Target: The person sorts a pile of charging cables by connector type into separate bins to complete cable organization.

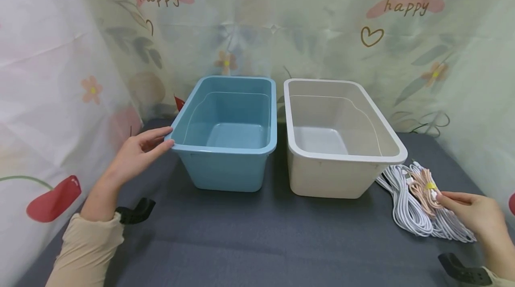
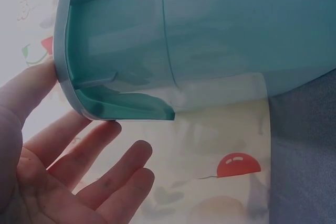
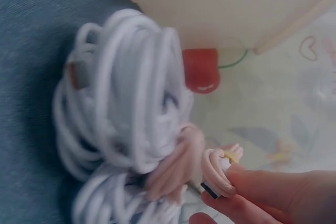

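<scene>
Two tubs (image 1: 227,171) narrowly apart; left hand (image 1: 134,159) touches rim (image 1: 219,149), right hand (image 1: 476,212) pinches cable (image 3: 214,167).

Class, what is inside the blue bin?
In the blue bin, only bare inner walls and floor show; the near wall hides the nearest floor and anything there.

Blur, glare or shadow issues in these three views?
Head: mostly sharp, soft shadows beside the blue bin. Left wrist: hazy, upper-left background washed out by bright light. Right wrist: white cables blurred; the pink cable in the right hand looks crisper.
</scene>
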Demonstrator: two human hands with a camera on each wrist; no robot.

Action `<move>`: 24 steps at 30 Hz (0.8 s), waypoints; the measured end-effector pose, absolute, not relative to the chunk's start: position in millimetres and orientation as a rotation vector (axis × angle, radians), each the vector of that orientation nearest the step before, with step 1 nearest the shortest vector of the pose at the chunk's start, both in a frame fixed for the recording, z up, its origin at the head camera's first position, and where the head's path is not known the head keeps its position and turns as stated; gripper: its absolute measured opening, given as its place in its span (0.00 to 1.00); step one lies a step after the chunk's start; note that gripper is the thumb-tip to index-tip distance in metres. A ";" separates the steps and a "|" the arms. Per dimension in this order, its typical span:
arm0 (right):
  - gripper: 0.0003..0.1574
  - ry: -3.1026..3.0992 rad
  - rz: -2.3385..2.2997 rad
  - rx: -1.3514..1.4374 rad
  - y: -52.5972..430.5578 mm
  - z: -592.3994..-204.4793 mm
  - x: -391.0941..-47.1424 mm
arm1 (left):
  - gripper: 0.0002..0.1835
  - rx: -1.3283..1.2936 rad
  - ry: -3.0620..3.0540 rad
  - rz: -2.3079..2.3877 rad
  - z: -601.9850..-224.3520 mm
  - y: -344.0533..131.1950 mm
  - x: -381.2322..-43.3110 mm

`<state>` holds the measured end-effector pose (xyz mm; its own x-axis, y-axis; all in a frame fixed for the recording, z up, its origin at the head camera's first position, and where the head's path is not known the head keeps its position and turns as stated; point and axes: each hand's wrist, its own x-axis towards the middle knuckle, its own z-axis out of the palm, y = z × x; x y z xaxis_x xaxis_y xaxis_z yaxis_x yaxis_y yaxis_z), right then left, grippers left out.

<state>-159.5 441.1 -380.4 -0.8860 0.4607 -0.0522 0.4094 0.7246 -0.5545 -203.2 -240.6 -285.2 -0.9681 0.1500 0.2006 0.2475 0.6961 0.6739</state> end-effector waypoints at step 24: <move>0.27 -2.153 1.489 -0.185 383.7 -276.5 -153.9 | 0.29 -0.304 -2.767 -1.153 -283.4 -241.7 -203.1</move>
<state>-153.9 383.7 -276.5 -0.8600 0.3884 0.3309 -0.1725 0.3890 -0.9049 -203.1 -241.7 -283.4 -0.9715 0.1355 0.1947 0.2337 0.6881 0.6870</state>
